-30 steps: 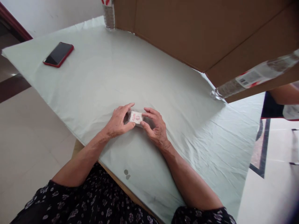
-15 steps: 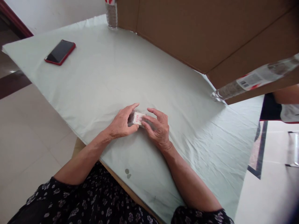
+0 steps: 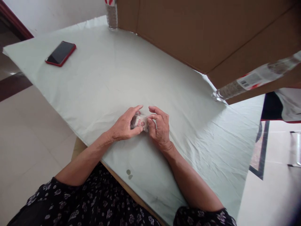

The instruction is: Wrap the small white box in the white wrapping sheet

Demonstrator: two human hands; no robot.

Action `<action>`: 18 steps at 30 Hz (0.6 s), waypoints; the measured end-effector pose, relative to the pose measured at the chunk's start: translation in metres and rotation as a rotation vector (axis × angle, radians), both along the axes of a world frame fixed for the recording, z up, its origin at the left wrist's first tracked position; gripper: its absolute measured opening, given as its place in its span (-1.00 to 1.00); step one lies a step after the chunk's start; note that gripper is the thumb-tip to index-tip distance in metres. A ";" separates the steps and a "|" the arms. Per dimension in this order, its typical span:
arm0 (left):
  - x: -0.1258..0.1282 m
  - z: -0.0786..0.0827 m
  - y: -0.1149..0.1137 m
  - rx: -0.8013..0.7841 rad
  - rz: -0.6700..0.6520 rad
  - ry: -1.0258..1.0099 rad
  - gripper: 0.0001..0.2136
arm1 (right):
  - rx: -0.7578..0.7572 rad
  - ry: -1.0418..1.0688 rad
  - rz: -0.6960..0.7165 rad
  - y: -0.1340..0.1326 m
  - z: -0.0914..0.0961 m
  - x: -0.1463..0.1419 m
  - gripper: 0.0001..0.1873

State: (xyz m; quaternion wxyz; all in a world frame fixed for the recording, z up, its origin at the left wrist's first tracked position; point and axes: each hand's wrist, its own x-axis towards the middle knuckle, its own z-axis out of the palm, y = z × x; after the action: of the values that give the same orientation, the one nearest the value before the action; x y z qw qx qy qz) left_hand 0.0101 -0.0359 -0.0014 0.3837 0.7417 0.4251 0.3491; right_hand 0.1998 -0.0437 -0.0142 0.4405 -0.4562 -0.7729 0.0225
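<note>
1. Position: small packet [image 3: 140, 121], whitish with red print, just below and left of the frame's centre, between the two hands and over the pale cloth-covered surface [image 3: 113, 81]. Whether its underside touches the cloth: cannot tell from here.

2. Left hand [image 3: 123, 125]: fingers half curled around the packet's left end, thumb along the near edge. A loose cradle rather than a squeeze, by my reading.

3. Right hand [image 3: 161, 127]: thumb and first finger drawn together at the packet's right end, apparently pinching its edge or thin wrapping; exact contact hidden. The next finger stands out, clear of the packet.

4. Method, my judgement: left side serves as the clamp, right side as the fine pinch. Support the packet from both long edges so it does not twist when the right fingertips pull or press.

5. Caution: the outer layer looks thin and crinkled; small, slow force is advisable, since a sharp tug could tear it or spring the packet loose. Working low over the cloth shortens any drop.

6. Surroundings: phone [image 3: 60, 53] at upper left, cardboard panel [image 3: 188, 31] at upper right, both well apart from the hands.
</note>
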 end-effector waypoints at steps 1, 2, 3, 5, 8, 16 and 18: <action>0.001 0.000 0.000 -0.030 0.022 -0.011 -0.30 | -0.012 -0.006 -0.001 0.000 0.002 0.000 -0.86; 0.001 0.001 -0.001 -0.056 0.039 -0.021 -0.31 | -0.027 -0.010 -0.004 0.000 0.005 0.000 -0.85; 0.001 0.001 -0.001 -0.079 0.050 -0.026 -0.31 | -0.043 -0.008 -0.005 0.000 0.008 0.000 -0.85; 0.001 0.002 -0.001 -0.120 0.047 -0.021 -0.29 | -0.072 0.014 -0.002 0.002 0.015 0.001 -0.84; 0.001 0.003 0.000 -0.158 0.027 -0.011 -0.23 | -0.118 0.028 0.007 0.012 0.028 0.006 -0.85; 0.000 0.001 0.003 -0.143 -0.054 -0.017 -0.13 | -0.176 -0.012 0.001 0.079 0.037 0.019 -0.82; 0.000 -0.002 0.004 -0.135 -0.054 -0.030 -0.12 | -0.185 0.003 -0.024 0.095 0.034 0.019 -0.80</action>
State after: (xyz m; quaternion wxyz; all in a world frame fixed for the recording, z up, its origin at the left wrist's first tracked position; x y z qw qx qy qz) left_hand 0.0104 -0.0318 -0.0039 0.4484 0.7201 0.4216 0.3205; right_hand 0.2191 0.0517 0.0203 0.3977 -0.5040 -0.7615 0.0892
